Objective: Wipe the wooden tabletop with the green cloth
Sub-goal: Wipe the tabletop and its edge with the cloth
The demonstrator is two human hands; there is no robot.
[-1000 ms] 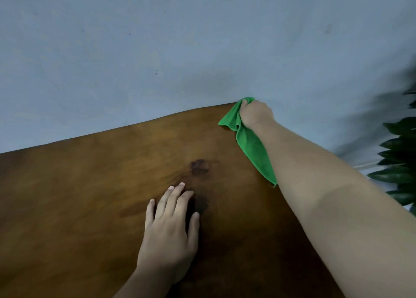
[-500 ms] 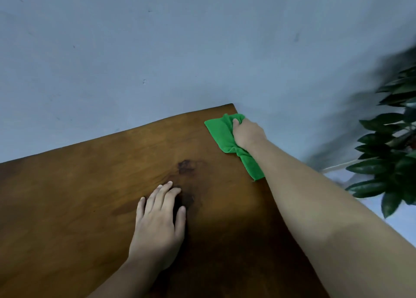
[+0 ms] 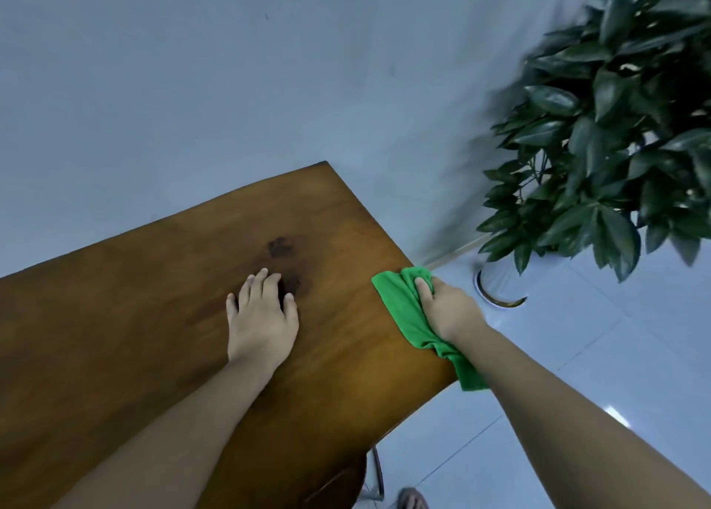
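Right then, the right hand (image 3: 450, 310) was closed in a grip on the cloth (image 3: 404, 308), bunched at the right edge of the surface (image 3: 154, 297), with one end hanging off. The left hand (image 3: 261, 316) lay flat and spread near a dark spot (image 3: 282, 247). Most bare wood lay to the left of the cloth, so the next wipe likely had to go that way, toward the left hand.
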